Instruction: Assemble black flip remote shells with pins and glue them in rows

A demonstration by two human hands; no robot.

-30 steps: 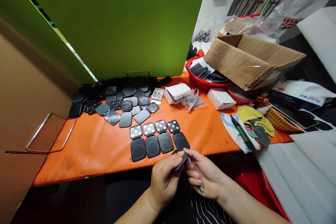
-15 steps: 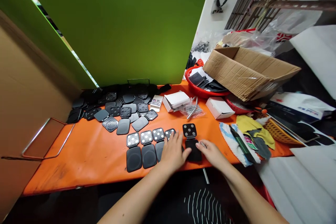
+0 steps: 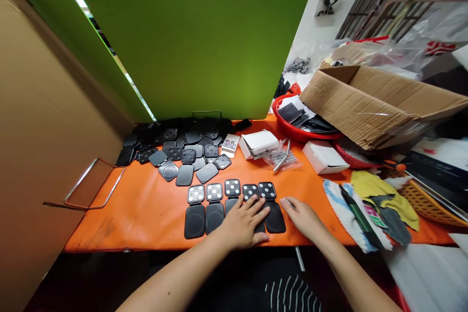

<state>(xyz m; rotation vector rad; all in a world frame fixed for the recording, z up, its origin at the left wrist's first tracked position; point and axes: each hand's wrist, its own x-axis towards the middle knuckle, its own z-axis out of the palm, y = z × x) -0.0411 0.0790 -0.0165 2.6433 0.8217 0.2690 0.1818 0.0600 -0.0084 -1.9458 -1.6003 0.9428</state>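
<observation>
Hinged black square cases (image 3: 195, 222) lie opened out in a row along the table's front edge. Each upper half holds pale round discs, and each lower half is plain. My left hand (image 3: 243, 224) rests with fingers spread over the row's middle, hiding parts of the lower halves. Its fingertips reach the rightmost case (image 3: 275, 218). Just right of that case, my right hand (image 3: 303, 218) is low over the table, thumb and fingers closed together. A small shiny bit shows at its fingertips; I cannot make out what it is.
More black cases (image 3: 185, 175) are heaped at the back left. Behind the row are white boxes (image 3: 260, 144) and silver rods in a plastic bag (image 3: 283, 156). To the right are a red basin (image 3: 292, 131), a cardboard box (image 3: 365, 112) and cloths (image 3: 389, 197). A wire frame (image 3: 95, 185) juts out at left.
The rightmost case has moved left, in against the row. My right hand has come off it and is beside it; my left fingers now spread across to it. The view has shifted slightly.
</observation>
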